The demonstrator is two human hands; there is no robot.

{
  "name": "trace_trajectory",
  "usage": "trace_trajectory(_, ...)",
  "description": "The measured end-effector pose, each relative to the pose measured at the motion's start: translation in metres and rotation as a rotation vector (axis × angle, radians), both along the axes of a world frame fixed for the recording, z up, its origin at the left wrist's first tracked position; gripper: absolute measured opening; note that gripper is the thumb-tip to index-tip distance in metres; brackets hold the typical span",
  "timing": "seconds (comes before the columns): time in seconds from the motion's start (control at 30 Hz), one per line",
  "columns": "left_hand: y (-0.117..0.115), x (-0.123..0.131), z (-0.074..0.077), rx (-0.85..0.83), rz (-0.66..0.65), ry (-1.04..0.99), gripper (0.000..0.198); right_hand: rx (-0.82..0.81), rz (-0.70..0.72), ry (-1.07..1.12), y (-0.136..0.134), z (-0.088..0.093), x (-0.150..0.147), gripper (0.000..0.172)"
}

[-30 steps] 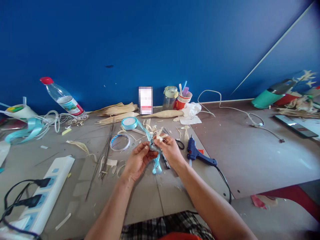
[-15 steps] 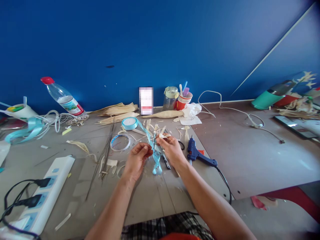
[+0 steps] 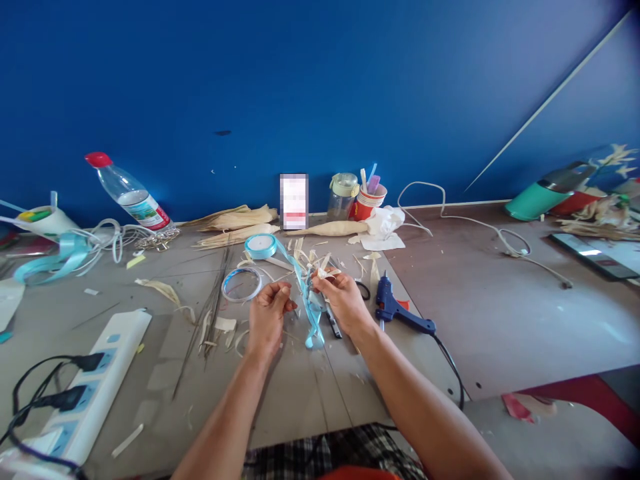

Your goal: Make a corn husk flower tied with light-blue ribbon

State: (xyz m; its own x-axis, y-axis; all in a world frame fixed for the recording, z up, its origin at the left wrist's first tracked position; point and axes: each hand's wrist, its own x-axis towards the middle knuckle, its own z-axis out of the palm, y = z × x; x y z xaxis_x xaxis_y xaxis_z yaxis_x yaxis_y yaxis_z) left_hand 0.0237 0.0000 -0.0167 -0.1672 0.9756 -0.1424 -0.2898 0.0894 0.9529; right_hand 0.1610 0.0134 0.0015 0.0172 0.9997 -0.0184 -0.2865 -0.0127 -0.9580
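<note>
My right hand (image 3: pixel 344 301) pinches a small flower of pale dried husk (image 3: pixel 326 272), its petals sticking out past the fingertips. To the left of it my left hand (image 3: pixel 270 312) is closed, thumb against the fingers, and whatever it may hold is too small to make out. Between the two hands a light blue ribbon (image 3: pixel 314 320) runs down in loose folds on the table. It leads back to a ribbon roll (image 3: pixel 261 247). A dark-handled tool (image 3: pixel 333 324), partly hidden, lies beside my right hand.
A blue glue gun (image 3: pixel 395 308) lies to the right, its cord trailing forward. Thin wires (image 3: pixel 213 300), a ring of tape (image 3: pixel 242 285) and husk scraps lie left. A power strip (image 3: pixel 95 380) is at front left. A phone (image 3: pixel 294 202), jar (image 3: pixel 343 199) and paper cup (image 3: pixel 369 201) stand against the wall.
My left hand has drawn back to the left, away from the ribbon and my right hand. My right hand stays nearly in place with the husk flower.
</note>
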Motion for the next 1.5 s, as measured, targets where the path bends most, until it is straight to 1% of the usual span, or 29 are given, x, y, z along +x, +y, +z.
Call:
trace_trajectory(0.1,-0.0017,0.0003,-0.0009,0.047,-0.002,0.078,0.024,-0.005,0.006,0.017,0.0002,-0.0007,-0.0006,0.014)
trace_trajectory(0.2,-0.0024,-0.0006,-0.0003,0.07,0.002,0.254,0.029,-0.015,0.0,0.022,0.0004,-0.0005,-0.0008,0.014)
trace_trajectory(0.27,-0.002,-0.0016,0.0005,0.058,0.016,0.366,0.018,-0.021,-0.006,0.023,0.0002,0.0002,-0.0007,0.014)
trace_trajectory(0.3,-0.0017,-0.002,0.0008,0.053,0.021,0.388,0.011,-0.021,-0.008,0.023,0.0,0.0008,-0.0007,0.014)
trace_trajectory(0.37,-0.001,-0.0022,0.0013,0.053,0.004,0.341,0.013,-0.017,-0.006,0.026,-0.0004,0.0021,-0.0006,0.014)
trace_trajectory(0.4,-0.0009,-0.002,0.0014,0.054,-0.029,0.296,0.014,-0.015,-0.006,0.027,-0.0006,0.0028,-0.0006,0.014)
trace_trajectory(0.53,-0.0019,0.0008,0.0015,0.034,-0.241,0.138,0.022,-0.015,-0.01,0.024,-0.0013,0.0047,-0.0004,0.016)
trace_trajectory(0.6,-0.0027,0.0027,0.0016,0.022,-0.289,0.118,0.023,-0.017,-0.011,0.019,-0.0017,0.0051,-0.0004,0.017)
trace_trajectory(0.8,-0.0029,0.0057,0.0051,-0.014,-0.276,0.011,0.022,-0.018,0.009,-0.003,-0.0039,0.0063,-0.0022,0.017)
trace_trajectory(0.93,-0.0021,0.0042,0.0069,0.018,-0.206,0.044,0.02,0.008,0.031,-0.018,-0.0048,0.0049,-0.0054,0.017)
trace_trajectory(1.03,-0.0014,0.0029,0.0058,0.024,-0.188,0.05,0.017,0.021,0.062,-0.018,-0.0047,0.0006,-0.0077,0.018)
trace_trajectory(1.13,-0.0006,0.0019,0.0034,0.004,-0.183,-0.028,0.017,0.007,0.076,-0.005,-0.0051,-0.0019,-0.0094,0.019)
trace_trajectory(1.3,0.0011,0.0003,0.0011,-0.057,-0.163,-0.177,0.02,-0.001,0.114,-0.036,-0.0068,0.0015,-0.0096,0.021)
trace_trajectory(1.5,0.0025,0.0002,0.0014,-0.063,-0.144,-0.23,0.021,0.006,0.137,-0.055,-0.0066,0.0004,-0.0085,0.019)
